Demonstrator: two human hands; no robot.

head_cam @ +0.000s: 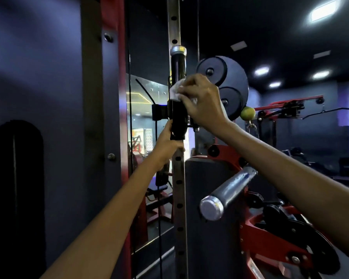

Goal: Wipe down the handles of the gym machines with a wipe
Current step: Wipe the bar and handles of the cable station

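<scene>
White wipe (pixel 176 91): crumpled, pressed against the black upright handle (pixel 178 67) of the cable machine, at the point where the handle meets the black sliding carriage (pixel 176 119). The handle stands vertical in front of the perforated steel column (pixel 179 188) and ends at the top in a silver cap (pixel 178 50).

Right hand (pixel 203 101): fingers curled over the wipe, clamping it to the handle from the right side. The forearm enters from the lower right.

Left hand (pixel 166 147): fingers wrapped around the column just below the carriage, thumb raised along the carriage's left edge. The forearm enters from the lower left.

Surroundings: the column carries a row of adjustment holes above and below the carriage. A red frame upright (pixel 113 57) and a dark panel stand to the left. Two black weight plates (pixel 226 81) are mounted behind the right hand, with a yellow-green ball (pixel 247 113) just beside their lower right edge. A chrome bar sleeve (pixel 228 193) projects toward the camera at lower right, beside a dark pad (pixel 208 228). Ceiling lights (pixel 321 12) are lit overhead.
</scene>
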